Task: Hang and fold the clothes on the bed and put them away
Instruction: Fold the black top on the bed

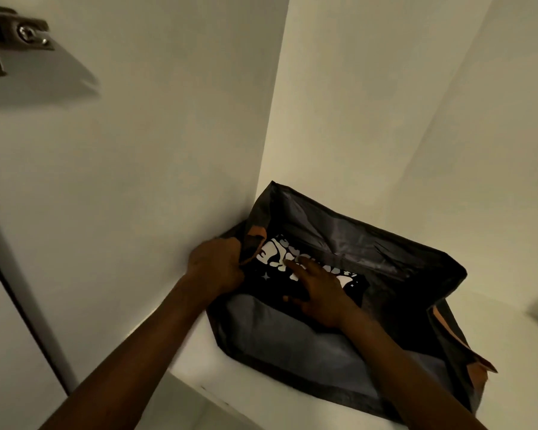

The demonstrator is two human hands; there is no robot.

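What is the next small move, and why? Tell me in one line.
Probably draw the right hand out of the fabric storage bin: the folded black printed garment already lies flat inside under its straight fingers, and the left hand grips the bin's rim, holding it open.

Two bare arms, seen from the near edge of the scene. Left forearm (131, 352) and right forearm (401, 367) are uncovered right up to where the frame cuts them, wrists bare too. Left hand (218, 265): back and knuckles in view. Right hand (320, 293): back and long fingers in view. Light dim, finer detail unreadable.
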